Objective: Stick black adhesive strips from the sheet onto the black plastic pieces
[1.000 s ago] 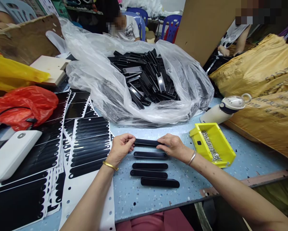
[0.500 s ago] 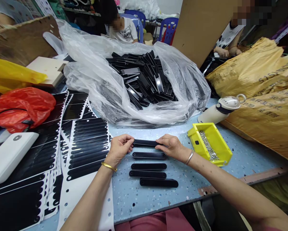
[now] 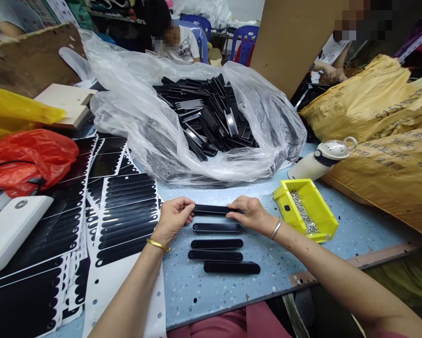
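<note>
A long black plastic strip [image 3: 211,209] with rounded ends lies crosswise between my hands. My left hand [image 3: 175,217] pinches its left end, and my right hand [image 3: 246,211] grips the right end with thumb and fingers. Below it, several similar black strips [image 3: 216,243] lie in a loose column on the speckled blue table [image 3: 267,291]. Just left of my left hand is a white sheet [image 3: 126,286] bearing rows of black strip-shaped stickers [image 3: 129,213]. A yellow bin [image 3: 328,218] holding small metal parts [image 3: 304,213] stands to the right of my right hand.
A clear plastic bag [image 3: 140,145] full of black plastic pieces [image 3: 214,112] spreads across the back. At right are a white bottle [image 3: 307,165] and yellow sacks [image 3: 390,155]. A red bag [image 3: 38,159] and white device [image 3: 17,230] lie left. Other people sit beyond.
Both hands keep the same hold on the black strip, with hardly any movement. The whole view has shifted slightly.
</note>
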A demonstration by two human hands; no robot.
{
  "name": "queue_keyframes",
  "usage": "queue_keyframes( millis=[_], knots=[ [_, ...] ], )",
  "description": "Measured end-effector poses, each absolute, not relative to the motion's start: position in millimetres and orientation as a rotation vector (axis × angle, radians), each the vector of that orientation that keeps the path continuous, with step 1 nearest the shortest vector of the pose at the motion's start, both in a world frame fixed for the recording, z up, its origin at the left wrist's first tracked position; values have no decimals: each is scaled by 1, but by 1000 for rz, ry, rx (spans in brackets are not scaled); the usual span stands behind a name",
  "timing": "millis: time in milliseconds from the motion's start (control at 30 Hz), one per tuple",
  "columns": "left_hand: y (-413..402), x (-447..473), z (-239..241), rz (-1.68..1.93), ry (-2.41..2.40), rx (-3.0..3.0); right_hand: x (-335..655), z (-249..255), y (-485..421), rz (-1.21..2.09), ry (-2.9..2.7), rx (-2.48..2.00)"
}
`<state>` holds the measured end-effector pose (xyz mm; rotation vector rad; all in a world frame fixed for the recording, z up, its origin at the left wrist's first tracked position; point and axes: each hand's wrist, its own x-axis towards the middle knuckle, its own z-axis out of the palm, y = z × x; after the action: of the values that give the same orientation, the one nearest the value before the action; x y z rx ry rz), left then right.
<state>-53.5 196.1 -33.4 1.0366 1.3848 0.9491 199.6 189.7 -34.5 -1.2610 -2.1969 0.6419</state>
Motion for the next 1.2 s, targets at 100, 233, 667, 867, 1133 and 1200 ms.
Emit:
queue_keyframes(
  millis=[100, 233, 667, 867, 1133, 1200],
  knots=[
    [196, -53, -33, 951, 1389, 1035, 199, -34, 190, 698, -2177, -1314],
    [196, -53, -33, 949, 1387, 1030, 195, -32, 191, 730, -2177, -1372],
    [195, -53, -29, 930, 1374, 1028, 203, -13, 217, 1151, -1832, -1444],
    [192, -59, -30, 886, 1505, 1382, 214, -8, 194, 645, -2005, -1597],
    [188, -29, 3, 802, 1324, 2410, 243, -13, 112, -55, -2479, -1865],
    [195, -12, 3, 639, 1251, 2460, 246, -21, 103, -141, -2493, -1920]
  ],
)
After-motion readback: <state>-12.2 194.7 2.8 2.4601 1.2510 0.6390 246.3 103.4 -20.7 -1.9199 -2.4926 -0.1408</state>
